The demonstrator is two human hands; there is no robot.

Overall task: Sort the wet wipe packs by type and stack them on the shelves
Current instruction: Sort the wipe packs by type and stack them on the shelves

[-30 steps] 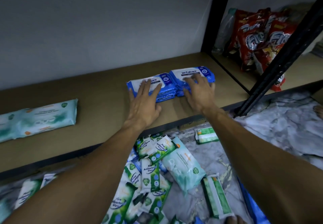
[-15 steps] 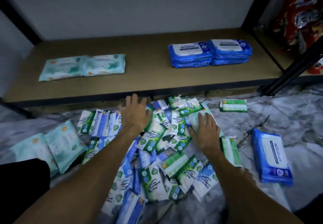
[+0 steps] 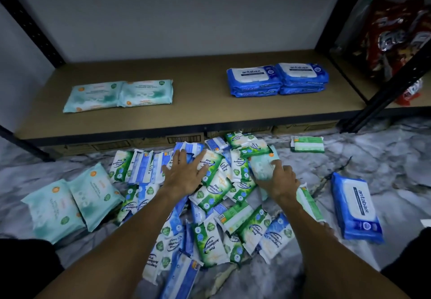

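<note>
A heap of small wet wipe packs (image 3: 210,207), green pine ones and blue ones, lies on the marble floor below the shelf (image 3: 200,110). My left hand (image 3: 184,175) rests flat on the heap, fingers spread over a green pine pack (image 3: 211,162). My right hand (image 3: 279,179) curls its fingers over the edge of a pale teal pack (image 3: 260,166) in the heap. On the shelf, two pale teal packs (image 3: 121,93) lie at the left and two stacks of blue antabax packs (image 3: 277,78) at the right.
Two more pale teal packs (image 3: 70,203) lie on the floor at the left, a blue antabax pack (image 3: 356,207) at the right, a green-white pack (image 3: 307,143) near the shelf. Red snack bags (image 3: 401,37) fill the neighbouring shelf behind a black post (image 3: 384,96). Cardboard boxes (image 3: 182,139) sit under the shelf.
Both hands left the blue packs on the shelf and came down onto the floor heap. The right hand has since shifted onto the pale teal pack.
</note>
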